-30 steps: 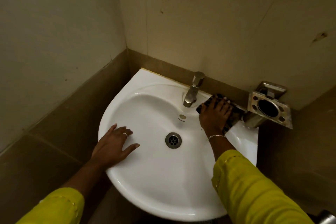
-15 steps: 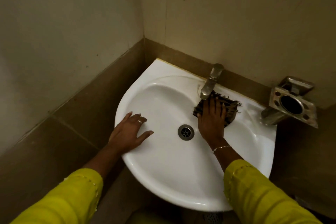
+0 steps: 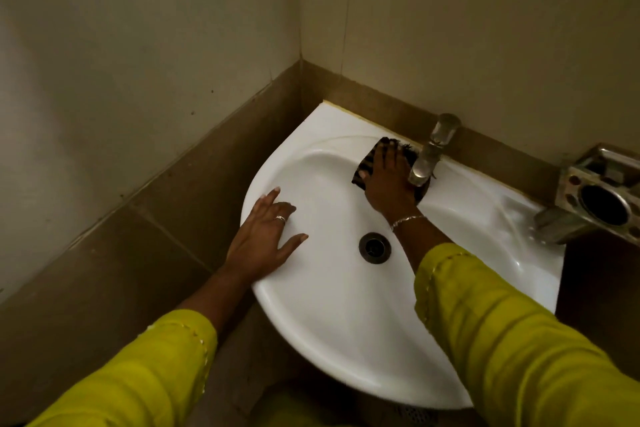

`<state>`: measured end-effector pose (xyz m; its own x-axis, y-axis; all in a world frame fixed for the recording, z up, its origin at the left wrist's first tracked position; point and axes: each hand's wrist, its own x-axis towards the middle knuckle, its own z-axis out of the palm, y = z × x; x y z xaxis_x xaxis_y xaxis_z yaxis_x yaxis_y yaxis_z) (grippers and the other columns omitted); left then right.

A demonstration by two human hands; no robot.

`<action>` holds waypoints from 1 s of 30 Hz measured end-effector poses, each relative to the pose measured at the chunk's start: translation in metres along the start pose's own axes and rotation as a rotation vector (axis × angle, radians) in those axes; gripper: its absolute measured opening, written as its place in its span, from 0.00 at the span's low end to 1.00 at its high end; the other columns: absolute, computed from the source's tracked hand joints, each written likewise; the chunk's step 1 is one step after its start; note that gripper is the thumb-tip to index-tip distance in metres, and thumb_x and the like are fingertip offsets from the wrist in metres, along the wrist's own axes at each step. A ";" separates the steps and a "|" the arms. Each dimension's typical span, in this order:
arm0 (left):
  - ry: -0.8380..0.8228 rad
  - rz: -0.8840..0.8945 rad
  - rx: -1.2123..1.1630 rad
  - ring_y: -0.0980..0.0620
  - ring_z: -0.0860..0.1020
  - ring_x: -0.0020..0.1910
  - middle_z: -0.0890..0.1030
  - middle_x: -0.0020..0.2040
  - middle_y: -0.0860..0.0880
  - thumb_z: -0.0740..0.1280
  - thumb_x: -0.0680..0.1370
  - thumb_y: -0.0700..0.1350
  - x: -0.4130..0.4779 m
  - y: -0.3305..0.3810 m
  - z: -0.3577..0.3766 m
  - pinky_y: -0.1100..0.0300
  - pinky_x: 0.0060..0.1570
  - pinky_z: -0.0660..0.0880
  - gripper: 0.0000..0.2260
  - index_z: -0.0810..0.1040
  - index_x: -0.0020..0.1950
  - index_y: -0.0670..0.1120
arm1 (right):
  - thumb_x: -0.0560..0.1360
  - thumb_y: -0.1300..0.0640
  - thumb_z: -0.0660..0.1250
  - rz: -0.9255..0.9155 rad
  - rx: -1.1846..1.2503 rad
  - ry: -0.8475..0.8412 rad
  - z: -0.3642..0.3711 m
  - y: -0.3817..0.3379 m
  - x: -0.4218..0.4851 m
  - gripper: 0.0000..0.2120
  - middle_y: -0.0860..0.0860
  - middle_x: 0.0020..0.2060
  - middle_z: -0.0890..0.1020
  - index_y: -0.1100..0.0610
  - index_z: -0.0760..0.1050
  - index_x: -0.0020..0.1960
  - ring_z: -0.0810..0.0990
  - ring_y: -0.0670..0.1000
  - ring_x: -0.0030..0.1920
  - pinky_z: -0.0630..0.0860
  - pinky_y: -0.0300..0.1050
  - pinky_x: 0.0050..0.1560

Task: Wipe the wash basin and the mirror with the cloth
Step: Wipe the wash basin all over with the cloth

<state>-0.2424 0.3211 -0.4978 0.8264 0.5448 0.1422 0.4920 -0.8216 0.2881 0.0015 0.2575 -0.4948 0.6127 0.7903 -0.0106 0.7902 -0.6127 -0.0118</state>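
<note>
R hand (image 3: 388, 180) pressed flat, fingers straight, on the cloth (image 3: 365, 165) just left of the tap (image 3: 429, 156), while L hand (image 3: 263, 239) lay spread on the wash basin (image 3: 346, 340) rim further left; best w/ firm overlapping strokes hugging the tap base.

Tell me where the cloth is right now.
Head view: the cloth lies pressed under the right hand at the back of the wash basin, just left of the tap.

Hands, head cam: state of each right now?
Left hand: open, fingers spread flat on the wash basin rim.
Right hand: open, straight fingers pressing the cloth onto the wash basin beside the tap.
</note>
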 end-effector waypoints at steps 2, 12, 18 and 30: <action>0.015 -0.045 0.002 0.44 0.62 0.73 0.77 0.63 0.43 0.46 0.76 0.66 0.000 0.000 0.000 0.56 0.72 0.48 0.35 0.73 0.63 0.39 | 0.81 0.48 0.49 0.002 0.051 0.012 -0.003 -0.005 0.009 0.31 0.63 0.75 0.48 0.64 0.43 0.75 0.46 0.62 0.75 0.44 0.57 0.73; 0.154 -0.166 -0.062 0.45 0.61 0.72 0.68 0.70 0.37 0.44 0.77 0.65 -0.001 0.005 -0.002 0.60 0.72 0.42 0.37 0.65 0.69 0.36 | 0.79 0.53 0.55 -0.102 0.029 0.095 0.008 -0.035 0.022 0.32 0.63 0.75 0.49 0.63 0.43 0.75 0.47 0.61 0.75 0.44 0.55 0.73; 0.231 -0.253 -0.147 0.45 0.58 0.73 0.64 0.72 0.38 0.41 0.76 0.66 -0.002 0.006 0.002 0.60 0.72 0.42 0.38 0.62 0.72 0.36 | 0.78 0.55 0.56 -0.264 0.097 0.135 0.016 -0.075 0.018 0.32 0.61 0.75 0.49 0.62 0.44 0.75 0.46 0.61 0.75 0.40 0.54 0.73; 0.271 -0.307 -0.232 0.45 0.55 0.75 0.60 0.74 0.40 0.39 0.75 0.68 -0.003 0.003 0.003 0.62 0.72 0.41 0.40 0.58 0.73 0.38 | 0.77 0.49 0.48 -0.317 0.827 0.089 0.035 -0.122 -0.018 0.29 0.56 0.76 0.47 0.55 0.46 0.75 0.40 0.56 0.75 0.39 0.58 0.71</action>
<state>-0.2419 0.3164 -0.5005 0.5360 0.8062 0.2504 0.6030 -0.5732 0.5548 -0.1060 0.3181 -0.5277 0.3932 0.8990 0.1928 0.6796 -0.1429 -0.7195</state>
